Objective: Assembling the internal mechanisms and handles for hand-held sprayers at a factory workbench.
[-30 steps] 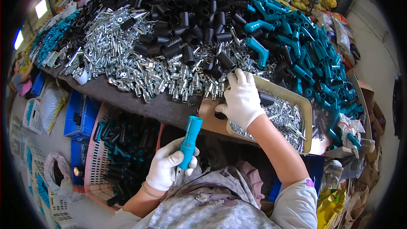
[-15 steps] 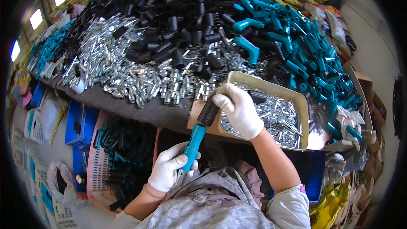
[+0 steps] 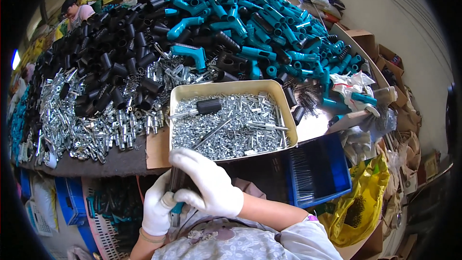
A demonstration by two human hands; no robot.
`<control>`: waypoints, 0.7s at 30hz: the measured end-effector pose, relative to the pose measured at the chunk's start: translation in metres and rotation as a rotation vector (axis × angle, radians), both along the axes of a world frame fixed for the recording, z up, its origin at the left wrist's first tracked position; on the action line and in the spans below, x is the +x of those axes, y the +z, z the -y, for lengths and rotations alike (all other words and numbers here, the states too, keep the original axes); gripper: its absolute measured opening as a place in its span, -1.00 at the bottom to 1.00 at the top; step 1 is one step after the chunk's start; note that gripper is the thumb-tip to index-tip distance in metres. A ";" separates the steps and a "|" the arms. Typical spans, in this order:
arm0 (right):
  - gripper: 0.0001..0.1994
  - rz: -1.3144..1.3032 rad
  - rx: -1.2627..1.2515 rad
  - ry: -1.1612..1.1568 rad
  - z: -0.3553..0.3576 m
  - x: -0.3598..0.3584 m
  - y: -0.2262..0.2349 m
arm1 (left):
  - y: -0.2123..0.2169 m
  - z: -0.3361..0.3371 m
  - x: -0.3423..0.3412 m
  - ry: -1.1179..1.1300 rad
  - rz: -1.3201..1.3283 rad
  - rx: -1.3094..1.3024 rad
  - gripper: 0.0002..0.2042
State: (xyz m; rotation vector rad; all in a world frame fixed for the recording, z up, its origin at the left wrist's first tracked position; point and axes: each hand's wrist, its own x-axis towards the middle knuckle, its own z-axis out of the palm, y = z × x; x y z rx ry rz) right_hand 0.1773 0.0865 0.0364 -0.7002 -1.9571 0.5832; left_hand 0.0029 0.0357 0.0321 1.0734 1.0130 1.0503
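Note:
Both my hands wear white gloves and are low at the front, close to my body. My left hand (image 3: pixel 158 208) is closed round a teal and black tool handle (image 3: pixel 177 179), which stands nearly upright; most of its teal part is hidden by my fingers. From the other side my right hand (image 3: pixel 208 183) lies against its black sleeve, thumb and fingers curled about it. Just beyond is a cream tray (image 3: pixel 281 97) full of small metal parts (image 3: pixel 226 132). A screwdriver with a black handle (image 3: pixel 208 106) lies on those parts.
Teal pistol-shaped housings (image 3: pixel 190 55), black sleeves (image 3: pixel 115 67) and metal fittings (image 3: pixel 82 130) heap the table. A blue bin (image 3: pixel 332 163) stands below at right, near a yellow bag (image 3: pixel 361 207). A pink basket (image 3: pixel 98 221) is at lower left. Two people sit across the table.
My view has swung right. My right hand has come down from the handle's far end to beside my left hand, and the tool handle is now closer to my body and more upright.

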 end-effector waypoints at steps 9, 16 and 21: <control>-0.81 0.310 0.222 -0.336 -0.043 0.108 0.020 | -0.007 -0.007 0.030 -0.176 -0.445 0.182 -0.30; -0.82 0.303 0.142 -0.438 -0.063 0.121 -0.008 | -0.016 -0.013 0.044 -0.146 -0.418 0.212 -0.32; -0.83 0.045 -0.321 -0.103 -0.034 0.130 0.019 | -0.004 -0.020 0.045 -0.140 -0.271 -0.061 -0.26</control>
